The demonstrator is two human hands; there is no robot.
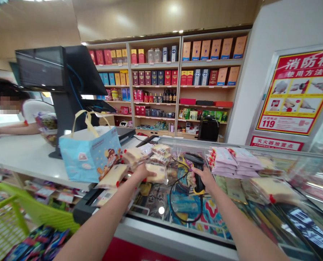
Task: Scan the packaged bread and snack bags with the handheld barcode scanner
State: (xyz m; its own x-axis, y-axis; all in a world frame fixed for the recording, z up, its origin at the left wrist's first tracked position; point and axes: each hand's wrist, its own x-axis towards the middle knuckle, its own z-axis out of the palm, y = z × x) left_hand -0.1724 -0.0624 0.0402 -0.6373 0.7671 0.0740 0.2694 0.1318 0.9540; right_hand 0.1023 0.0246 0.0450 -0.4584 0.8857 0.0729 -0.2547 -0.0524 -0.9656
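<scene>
My right hand (205, 177) is wrapped round the handle of a black barcode scanner (194, 158), whose head points left. Its cable loops down over the glass counter. My left hand (142, 172) grips the edge of a clear-wrapped bread pack (159, 173) with a label on top. Behind that pack, more wrapped bread packs (160, 148) lie in a loose pile. Another bread pack (114, 175) rests left of my left wrist, against a light blue carrier bag (81, 157) with yellow handles. Right of the scanner stand stacks of pink-and-white packets (233, 162).
A black checkout monitor (42, 69) rises behind the bag. A green basket (36, 206) holding shiny packets is at lower left. One bread pack (275, 189) lies on the right of the glass. A person (38, 108) leans over the white counter (22, 154). Boxes fill shelves behind.
</scene>
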